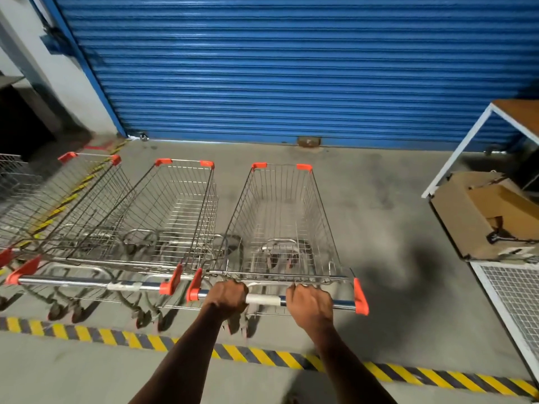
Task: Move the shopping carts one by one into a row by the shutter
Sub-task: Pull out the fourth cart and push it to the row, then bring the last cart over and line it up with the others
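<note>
A steel wire shopping cart with orange corner caps stands straight ahead of me, nose toward the blue roller shutter. My left hand and my right hand both grip its handle bar, one on each side of a white taped patch. To its left a second cart stands side by side with it, handles nearly touching. A third cart stands further left, and part of another wire basket shows at the left edge.
Yellow-and-black hazard tape crosses the concrete floor behind the carts. On the right stand a white-framed table, an open cardboard box beneath it and a white mesh panel. Bare floor lies between the cart and the box.
</note>
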